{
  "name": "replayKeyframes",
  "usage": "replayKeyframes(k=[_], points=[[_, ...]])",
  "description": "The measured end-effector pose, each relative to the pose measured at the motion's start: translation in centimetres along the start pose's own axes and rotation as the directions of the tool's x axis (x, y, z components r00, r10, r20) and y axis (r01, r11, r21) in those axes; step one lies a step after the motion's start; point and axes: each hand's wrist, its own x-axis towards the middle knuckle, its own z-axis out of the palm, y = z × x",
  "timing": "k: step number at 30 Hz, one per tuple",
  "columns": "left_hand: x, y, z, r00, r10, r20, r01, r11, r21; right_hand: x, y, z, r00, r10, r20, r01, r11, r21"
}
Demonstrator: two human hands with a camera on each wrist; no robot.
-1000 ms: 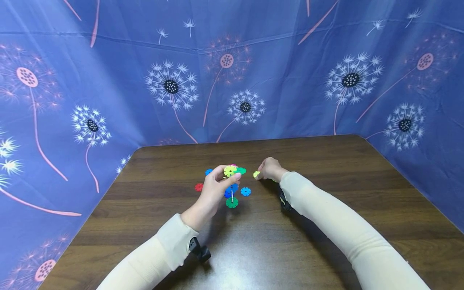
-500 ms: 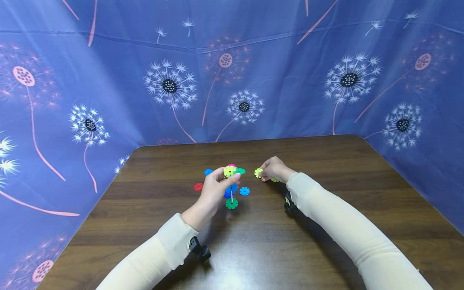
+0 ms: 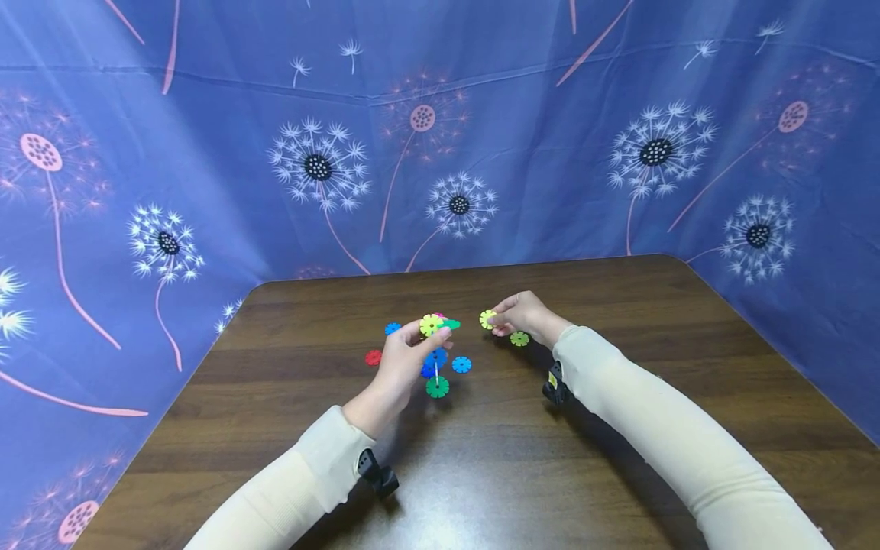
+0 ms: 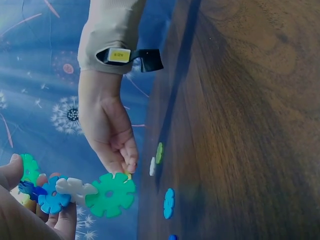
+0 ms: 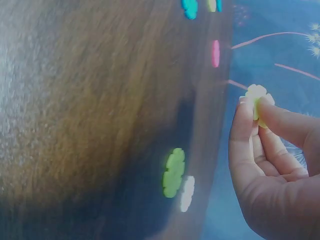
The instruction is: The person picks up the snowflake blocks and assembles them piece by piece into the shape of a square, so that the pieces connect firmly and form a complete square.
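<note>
My left hand [image 3: 399, 359] holds a joined cluster of notched plastic discs between thumb and fingers. At the cluster's top are a yellow disc [image 3: 430, 325] and a green disc [image 4: 30, 167]. Below my fingers hang a dark blue disc [image 4: 31, 190], a blue disc [image 4: 54, 201], a white disc [image 4: 75, 188] and a larger-looking green disc [image 4: 111, 195]. To the right, my right hand [image 3: 528, 315] pinches a single yellow disc [image 5: 257, 91] between thumb and forefinger, raised over the table and apart from the cluster.
Loose discs lie on the wooden table [image 3: 584, 458]: light green [image 3: 519, 338] and white [image 5: 187, 194] near my right hand, blue [image 3: 462, 364] beside the cluster, red [image 3: 373, 357] and another blue [image 3: 393, 328] left of it, pink [image 5: 215, 53] behind. A blue patterned cloth [image 3: 536, 153] hangs behind.
My right hand has risen and shifted slightly right with the yellow disc, uncovering the light green disc on the table. My left hand and its cluster stay nearly in place.
</note>
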Motion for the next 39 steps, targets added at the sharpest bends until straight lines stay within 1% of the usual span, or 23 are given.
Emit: replayKeyframes(k=[7,11,13,17,22,33,39], points=[[0.2,-0.2,-0.1,1.0,0.023,-0.01,-0.023,1.0,0.005,-0.9,-1.0,0.1,1.0,0.004,0.01,-0.004,0.999,0.042],[0.3,-0.1,-0.1,1.0,0.017,-0.014,-0.017,1.0,0.003,-1.6,-1.5,0.1,1.0,-0.01,0.011,0.009,0.998,0.058],[0.3,-0.1,-0.1,1.0,0.014,-0.012,-0.014,1.0,0.001,-1.9,-1.8,0.0,0.999,-0.038,0.002,0.038,0.998,0.049],[0.4,-0.1,0.0,1.0,0.016,-0.011,-0.016,1.0,0.002,-2.5,-2.2,0.0,0.995,-0.099,-0.009,0.099,0.995,-0.007],[0.5,0.0,0.2,1.0,0.01,-0.011,-0.01,1.0,0.002,-3.3,-2.8,0.0,0.993,-0.118,-0.006,0.117,0.991,-0.069],[0.6,0.0,0.3,1.0,0.008,0.002,-0.008,0.999,0.052,-5.8,-4.1,0.8,0.984,-0.165,0.065,0.171,0.979,-0.107],[0.6,0.0,0.3,0.999,0.031,0.006,-0.032,0.998,0.063,-6.6,-4.7,1.2,0.978,-0.183,0.102,0.195,0.973,-0.125]])
